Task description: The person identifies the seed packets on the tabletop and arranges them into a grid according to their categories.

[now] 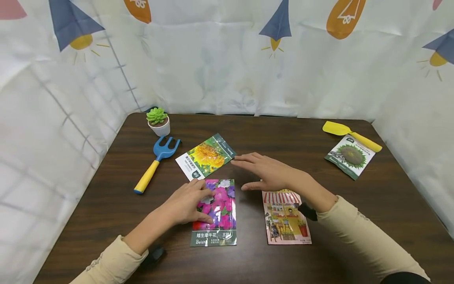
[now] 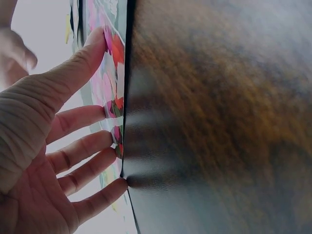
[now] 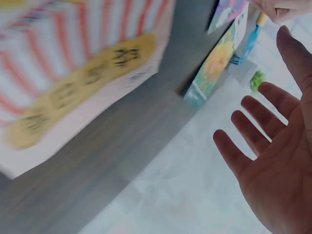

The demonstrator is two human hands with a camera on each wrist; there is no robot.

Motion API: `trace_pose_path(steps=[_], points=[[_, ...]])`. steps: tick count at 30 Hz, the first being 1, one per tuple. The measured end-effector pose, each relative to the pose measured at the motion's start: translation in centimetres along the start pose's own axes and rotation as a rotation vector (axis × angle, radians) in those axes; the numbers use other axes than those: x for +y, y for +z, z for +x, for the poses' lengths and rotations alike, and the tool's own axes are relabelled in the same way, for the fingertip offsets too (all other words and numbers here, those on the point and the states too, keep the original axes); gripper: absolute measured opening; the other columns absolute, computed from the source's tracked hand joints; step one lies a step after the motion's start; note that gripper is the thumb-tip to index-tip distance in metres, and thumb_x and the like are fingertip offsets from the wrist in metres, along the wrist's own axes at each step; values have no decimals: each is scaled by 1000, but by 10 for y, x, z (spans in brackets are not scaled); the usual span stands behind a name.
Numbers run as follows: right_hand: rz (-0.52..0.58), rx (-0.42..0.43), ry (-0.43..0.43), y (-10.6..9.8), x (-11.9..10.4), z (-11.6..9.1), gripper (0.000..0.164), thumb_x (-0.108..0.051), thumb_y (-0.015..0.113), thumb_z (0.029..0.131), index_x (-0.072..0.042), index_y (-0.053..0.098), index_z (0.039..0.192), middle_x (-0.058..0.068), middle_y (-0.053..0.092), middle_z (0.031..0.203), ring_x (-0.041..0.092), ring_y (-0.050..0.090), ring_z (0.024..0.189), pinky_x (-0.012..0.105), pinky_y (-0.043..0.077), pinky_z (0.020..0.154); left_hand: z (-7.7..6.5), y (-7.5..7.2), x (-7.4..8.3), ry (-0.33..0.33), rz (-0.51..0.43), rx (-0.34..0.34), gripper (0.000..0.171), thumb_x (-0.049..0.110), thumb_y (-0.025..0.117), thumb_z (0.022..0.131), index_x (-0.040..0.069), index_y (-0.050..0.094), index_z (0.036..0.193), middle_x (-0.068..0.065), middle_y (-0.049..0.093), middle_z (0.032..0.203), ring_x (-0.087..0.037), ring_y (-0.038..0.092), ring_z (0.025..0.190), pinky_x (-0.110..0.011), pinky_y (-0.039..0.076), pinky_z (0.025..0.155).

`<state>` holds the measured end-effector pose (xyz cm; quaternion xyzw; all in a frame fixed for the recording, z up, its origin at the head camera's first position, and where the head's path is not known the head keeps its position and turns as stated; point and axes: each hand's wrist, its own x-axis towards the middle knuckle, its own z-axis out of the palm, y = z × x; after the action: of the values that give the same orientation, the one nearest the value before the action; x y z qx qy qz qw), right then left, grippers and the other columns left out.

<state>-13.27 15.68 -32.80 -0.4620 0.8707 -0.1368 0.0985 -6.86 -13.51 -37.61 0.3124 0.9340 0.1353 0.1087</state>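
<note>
A seed packet [image 1: 223,209] printed with pink and purple flowers lies flat near the table's middle. My left hand [image 1: 186,203] rests on its left side, thumb and fingertips touching the surface, fingers spread and nearly straight in the left wrist view. To the right, my right hand [image 1: 267,173] hovers with extended fingers and holds nothing. Partly beneath that hand and wrist lies a pink packet [image 1: 287,223] with a striped awning and shop picture. Just beyond both hands, a yellow-flower seed packet [image 1: 207,157] lies at a slant; the right fingertips appear close to its right corner.
On the left lies a blue toy garden fork [image 1: 156,163] with a yellow handle. Behind it stands a small potted succulent [image 1: 159,122]. At the far right, a yellow toy shovel [image 1: 351,134] overlaps a sunflower seed packet [image 1: 349,156]. A white printed curtain [image 1: 220,79] hangs behind the table.
</note>
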Motion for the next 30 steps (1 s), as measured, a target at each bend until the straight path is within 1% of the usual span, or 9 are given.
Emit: trace_pose_path(steps=[4, 7, 10, 13, 17, 22, 26, 28, 30], points=[[-27, -37, -4, -3, -2, 30, 73, -44, 67, 99, -12, 39, 158, 11, 40, 160, 31, 37, 147, 53, 37, 115, 2, 0, 0, -10, -2, -16, 75, 60, 86, 73, 13, 71, 130, 0, 54, 106, -17, 44, 95, -35, 44, 79], [-40, -64, 11, -4, -3, 50, 72, -43, 66, 100, -13, 38, 159, 10, 40, 160, 30, 36, 147, 52, 36, 115, 3, -1, 0, -13, 1, -16, 76, 60, 86, 72, 14, 71, 130, -1, 54, 107, -17, 44, 96, -35, 44, 80], [-36, -97, 23, -3, -3, 67, 70, -41, 64, 101, -14, 37, 159, 10, 39, 161, 30, 35, 148, 52, 34, 117, 4, -1, 0, -11, 0, -21, 75, 60, 86, 73, 14, 71, 129, 0, 53, 106, -17, 44, 95, -35, 44, 79], [-45, -124, 16, 1, -3, 83, 67, -38, 63, 102, -13, 38, 159, 11, 39, 161, 31, 34, 149, 52, 32, 118, 4, -2, 0, -6, -5, -26, 73, 60, 86, 73, 13, 71, 128, 0, 53, 105, -18, 43, 95, -34, 43, 79], [-82, -154, 26, 7, -2, 102, 62, -33, 62, 104, -14, 39, 158, 11, 36, 163, 29, 32, 151, 50, 30, 120, 3, -2, 0, -7, -10, -23, 73, 59, 86, 73, 13, 71, 127, 0, 53, 106, -18, 44, 97, -34, 44, 79], [-140, -210, 69, 13, -4, 124, 56, -26, 60, 105, -23, 42, 157, 6, 28, 167, 28, 26, 154, 47, 27, 121, 1, -1, -1, 1, -12, -16, 73, 59, 86, 73, 13, 71, 127, 0, 53, 106, -18, 44, 96, -34, 44, 79], [-214, -259, 64, 15, -9, 139, 54, -21, 59, 105, -29, 44, 156, 5, 25, 168, 26, 23, 155, 44, 26, 122, 0, 0, -2, 7, -11, -13, 72, 59, 86, 73, 13, 71, 127, 0, 53, 106, -17, 44, 96, -34, 44, 79], [-249, -289, 68, 16, -11, 144, 55, -19, 58, 105, -30, 42, 157, 5, 25, 168, 24, 22, 156, 41, 26, 122, 0, 1, -2, 10, -8, -8, 72, 59, 86, 73, 13, 71, 127, 0, 54, 107, -18, 44, 96, -34, 44, 79], [-267, -319, 90, 17, -12, 148, 57, -17, 56, 106, -32, 40, 157, 4, 24, 169, 22, 20, 156, 39, 27, 122, 0, 1, -2, 14, -4, -3, 73, 59, 86, 73, 13, 71, 127, -1, 54, 106, -18, 44, 96, -34, 44, 79]])
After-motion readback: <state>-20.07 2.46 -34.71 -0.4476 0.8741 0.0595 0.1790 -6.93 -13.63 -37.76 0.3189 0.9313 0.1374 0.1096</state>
